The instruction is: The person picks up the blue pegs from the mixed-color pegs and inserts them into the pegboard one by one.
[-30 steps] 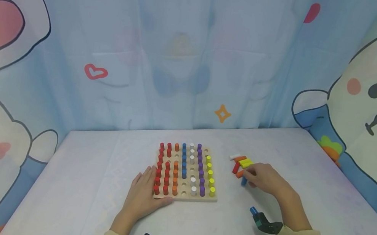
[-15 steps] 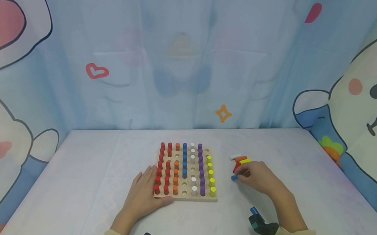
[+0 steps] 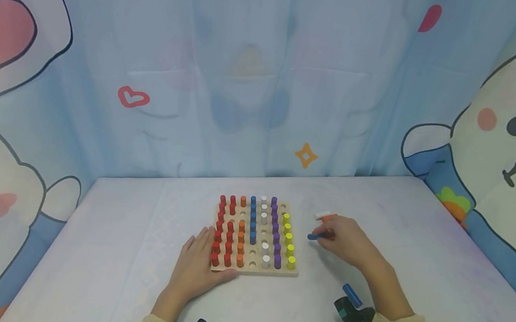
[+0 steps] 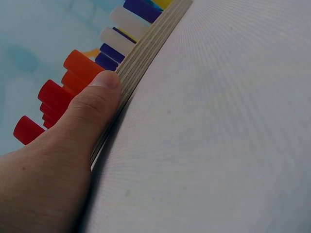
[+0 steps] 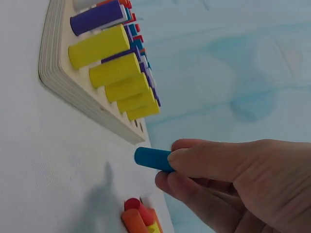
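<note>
A wooden pegboard (image 3: 253, 269) lies flat on the table, with rows of red, orange, blue, white, purple and yellow pegs upright in it and several bare holes. The left hand (image 3: 197, 262) rests at its near left corner, fingers straight along the left side and thumb on the front edge. In the left wrist view the thumb (image 4: 92, 107) touches the layered wood edge. Right of the board, the right hand (image 3: 346, 241) pinches a blue peg (image 5: 153, 158) between thumb and fingers, held sideways above the table, its free end pointing toward the board.
Loose pegs lie in a small pile behind the right hand, among them a white peg (image 3: 321, 215), an orange peg (image 5: 134, 221) and a red peg (image 5: 138, 209). Another blue peg (image 3: 352, 295) lies by the right wrist camera (image 3: 354, 313). A printed curtain (image 3: 248, 76) hangs behind the table.
The right hand has moved left toward the board with the blue peg, which has tipped from upright to nearly level. The left hand and the board have stayed put.
</note>
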`<action>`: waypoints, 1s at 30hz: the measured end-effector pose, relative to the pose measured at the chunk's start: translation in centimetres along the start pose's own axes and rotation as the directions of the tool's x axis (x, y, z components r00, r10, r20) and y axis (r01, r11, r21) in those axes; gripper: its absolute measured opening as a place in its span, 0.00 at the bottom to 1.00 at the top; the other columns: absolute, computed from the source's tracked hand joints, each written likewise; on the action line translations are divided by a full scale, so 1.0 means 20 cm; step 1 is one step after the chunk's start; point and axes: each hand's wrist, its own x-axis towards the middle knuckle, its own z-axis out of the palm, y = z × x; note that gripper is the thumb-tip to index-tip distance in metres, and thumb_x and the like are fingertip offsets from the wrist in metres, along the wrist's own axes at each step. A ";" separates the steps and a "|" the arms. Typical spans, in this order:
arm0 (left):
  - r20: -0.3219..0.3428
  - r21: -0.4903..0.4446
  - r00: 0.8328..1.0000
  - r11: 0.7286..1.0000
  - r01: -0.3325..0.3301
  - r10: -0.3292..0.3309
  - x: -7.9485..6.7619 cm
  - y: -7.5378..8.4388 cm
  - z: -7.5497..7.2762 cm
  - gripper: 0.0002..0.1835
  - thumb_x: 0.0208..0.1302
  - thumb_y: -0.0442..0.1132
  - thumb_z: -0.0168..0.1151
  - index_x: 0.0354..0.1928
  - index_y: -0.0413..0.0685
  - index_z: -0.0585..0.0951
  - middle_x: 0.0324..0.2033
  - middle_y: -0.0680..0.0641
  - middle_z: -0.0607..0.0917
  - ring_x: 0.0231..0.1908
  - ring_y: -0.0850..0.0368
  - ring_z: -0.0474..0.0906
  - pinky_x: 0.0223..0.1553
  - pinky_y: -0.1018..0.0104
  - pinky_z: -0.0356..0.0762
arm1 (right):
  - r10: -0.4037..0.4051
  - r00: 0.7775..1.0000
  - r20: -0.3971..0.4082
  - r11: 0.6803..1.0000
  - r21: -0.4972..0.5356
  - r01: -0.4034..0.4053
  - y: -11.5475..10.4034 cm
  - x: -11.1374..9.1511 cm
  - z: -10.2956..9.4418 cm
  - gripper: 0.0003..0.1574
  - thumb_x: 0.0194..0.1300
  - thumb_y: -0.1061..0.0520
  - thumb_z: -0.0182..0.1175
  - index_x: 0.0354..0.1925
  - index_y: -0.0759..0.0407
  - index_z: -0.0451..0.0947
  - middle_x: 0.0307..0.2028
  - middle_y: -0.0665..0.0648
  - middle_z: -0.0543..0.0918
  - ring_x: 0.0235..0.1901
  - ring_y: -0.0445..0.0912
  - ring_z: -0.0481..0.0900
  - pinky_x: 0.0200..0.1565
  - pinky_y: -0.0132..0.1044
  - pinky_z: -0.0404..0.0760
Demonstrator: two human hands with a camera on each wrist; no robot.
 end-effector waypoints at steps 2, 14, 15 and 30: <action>-0.003 -0.001 1.000 1.000 0.000 0.000 0.00 0.00 0.00 0.63 0.44 0.79 0.56 0.73 0.41 0.55 0.72 0.44 0.60 0.73 0.49 0.52 0.72 0.47 0.49 | -0.010 0.999 -0.031 1.000 -0.001 0.010 -0.02 0.00 0.00 0.09 0.57 0.63 0.65 0.39 0.57 0.85 0.40 0.55 0.83 0.39 0.47 0.80 0.43 0.41 0.85; 0.001 0.007 1.000 1.000 0.011 -0.011 -0.01 -0.01 0.00 0.64 0.43 0.81 0.54 0.73 0.42 0.54 0.72 0.45 0.59 0.73 0.49 0.51 0.72 0.47 0.49 | -0.005 0.993 -0.117 0.999 0.038 0.009 -0.13 -0.01 0.02 0.12 0.58 0.61 0.66 0.43 0.57 0.81 0.40 0.55 0.85 0.43 0.51 0.83 0.44 0.43 0.85; 0.002 0.007 1.000 1.000 0.012 -0.012 -0.01 -0.01 0.00 0.64 0.43 0.81 0.54 0.73 0.42 0.54 0.72 0.45 0.59 0.73 0.50 0.51 0.72 0.48 0.48 | -0.014 0.991 -0.130 0.999 0.037 0.019 -0.13 -0.01 0.02 0.12 0.58 0.61 0.67 0.42 0.57 0.81 0.40 0.55 0.85 0.43 0.51 0.83 0.44 0.44 0.85; -0.012 0.000 1.000 1.000 -0.008 0.008 0.01 -0.01 0.01 0.64 0.43 0.81 0.54 0.73 0.42 0.54 0.72 0.44 0.60 0.73 0.50 0.51 0.73 0.48 0.48 | -0.206 0.921 -0.331 0.977 -0.016 0.213 -0.39 -0.07 0.16 0.14 0.53 0.62 0.70 0.41 0.55 0.85 0.35 0.50 0.81 0.38 0.44 0.84 0.40 0.35 0.85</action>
